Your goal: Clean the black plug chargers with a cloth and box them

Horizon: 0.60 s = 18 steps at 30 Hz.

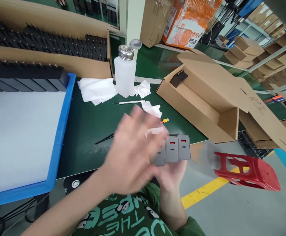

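Observation:
My right hand (171, 175) is closed under a row of grey charger blocks (172, 149), holding them up in front of my body. Each visible block shows a red USB port and a smaller slot below it. My left hand (133, 150), smeared by motion, passes over the left end of the row and hides part of it. By its fingers shows a white scrap (155, 130); whether the hand grips it is unclear. Beyond lie a crumpled white tissue (152, 108), a yellow-tipped connector (165, 120) and a thin white pen-like tool (130, 102).
A blue-rimmed tray (59, 141) with black blocks stands left, before a carton of black blocks (59, 42). A pump bottle (125, 73) stands at the back. An open cardboard box (194, 101) holds one dark block. A red stool (251, 170) lies on the floor.

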{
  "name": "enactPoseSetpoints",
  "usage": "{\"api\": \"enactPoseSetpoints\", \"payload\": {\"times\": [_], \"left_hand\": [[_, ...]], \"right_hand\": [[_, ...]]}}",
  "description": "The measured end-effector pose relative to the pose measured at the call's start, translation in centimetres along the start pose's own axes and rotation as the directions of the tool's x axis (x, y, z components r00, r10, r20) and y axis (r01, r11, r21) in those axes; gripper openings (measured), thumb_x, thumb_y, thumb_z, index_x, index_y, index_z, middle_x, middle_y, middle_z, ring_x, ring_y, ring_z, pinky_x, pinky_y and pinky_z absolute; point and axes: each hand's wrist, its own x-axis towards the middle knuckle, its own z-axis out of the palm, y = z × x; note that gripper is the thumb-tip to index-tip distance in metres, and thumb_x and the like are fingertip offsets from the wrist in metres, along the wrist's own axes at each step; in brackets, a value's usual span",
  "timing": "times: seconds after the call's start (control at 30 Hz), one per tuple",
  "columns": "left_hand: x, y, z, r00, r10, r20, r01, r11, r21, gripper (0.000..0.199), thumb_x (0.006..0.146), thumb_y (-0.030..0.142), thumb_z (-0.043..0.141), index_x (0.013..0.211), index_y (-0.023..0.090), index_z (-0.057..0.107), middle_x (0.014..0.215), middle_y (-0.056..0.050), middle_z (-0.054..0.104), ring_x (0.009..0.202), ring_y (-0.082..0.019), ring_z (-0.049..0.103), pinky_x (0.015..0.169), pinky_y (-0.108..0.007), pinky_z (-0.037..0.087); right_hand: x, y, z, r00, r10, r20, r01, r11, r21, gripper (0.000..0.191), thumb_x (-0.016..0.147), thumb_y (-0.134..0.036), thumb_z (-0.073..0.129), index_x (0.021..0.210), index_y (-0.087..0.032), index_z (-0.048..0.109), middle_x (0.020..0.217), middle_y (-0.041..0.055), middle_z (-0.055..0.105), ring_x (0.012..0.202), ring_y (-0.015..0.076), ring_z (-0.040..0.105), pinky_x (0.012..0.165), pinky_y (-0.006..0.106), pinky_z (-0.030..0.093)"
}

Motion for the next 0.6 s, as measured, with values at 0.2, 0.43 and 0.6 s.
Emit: {"api": "enactPoseSetpoints", "payload": {"times": [0.2, 0.43, 0.6], "left_hand": [[-6.8, -0.7, -0.6, 0.995, 0.099, 0.023, -0.099, 0.995, 0.013, 0.048, 0.098, 0.021, 0.039, 0.14, 0.005, 0.053, 0.132, -0.018, 0.068, 0.137, -0.025, 0.054, 0.118, -0.045, 0.041], [-3.5, -0.8, 2.0, 0.963, 0.264, 0.06, -0.27, 0.949, 0.16, 0.059, 0.102, 0.044, 0.039, 0.14, 0.001, 0.052, 0.144, -0.023, 0.058, 0.15, -0.032, 0.036, 0.12, -0.042, 0.037], [-7.1, -2.5, 0.6, 0.998, -0.002, -0.056, 0.011, 0.987, 0.163, 0.043, 0.097, 0.021, 0.047, 0.139, 0.021, 0.058, 0.138, -0.008, 0.066, 0.131, -0.025, 0.06, 0.103, -0.034, 0.058]], "right_hand": [[1.4, -0.4, 0.3, 0.999, -0.022, -0.049, 0.025, 0.998, 0.056, 0.042, 0.083, -0.062, 0.052, 0.1, -0.027, 0.069, 0.119, 0.0054, 0.07, 0.109, 0.0209, 0.067, 0.088, 0.037, 0.056], [4.0, -4.0, 4.3, 0.904, -0.415, 0.101, 0.394, 0.719, -0.573, 0.05, 0.086, -0.067, 0.043, 0.1, -0.024, 0.064, 0.105, 0.0089, 0.073, 0.102, 0.0298, 0.069, 0.084, 0.053, 0.057], [11.4, -15.5, 8.9, 0.675, -0.582, 0.454, 0.6, 0.075, -0.796, 0.049, 0.09, -0.065, 0.046, 0.111, -0.023, 0.06, 0.109, 0.0059, 0.067, 0.102, 0.0249, 0.064, 0.088, 0.046, 0.056]]}}
